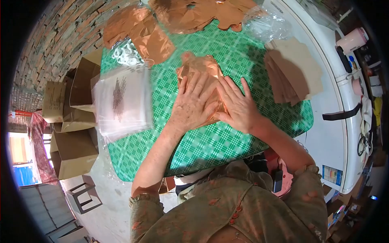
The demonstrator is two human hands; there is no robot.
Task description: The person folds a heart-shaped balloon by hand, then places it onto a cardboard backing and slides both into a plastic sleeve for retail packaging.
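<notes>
- Left hand (pixel 190 104): flat, fingers extended, palm down on glossy, crinkled copper-coloured foil (pixel 206 62).
- Right hand (pixel 239 107): flat, fingers parted, at the foil's right edge.
- The foil lies on green plaid tablecloth (pixel 219 148), between translucent plastic sleeves (pixel 137 101) and fanned brown sheets (pixel 279 77).

The one view comes from a camera worn on the person's head, facing forward and steeply down onto the desk (pixel 214 146). It looks from close above the body: the person's own shirt (pixel 243 206) fills the bottom, and both forearms reach up and away from it. The left hand (pixel 192 101) and right hand (pixel 239 107) lie near the middle. The lens is very wide, bending the brick wall (pixel 52 52) at upper left and taking in floor (pixel 111 202) at lower left, with dark curved corners.
</notes>
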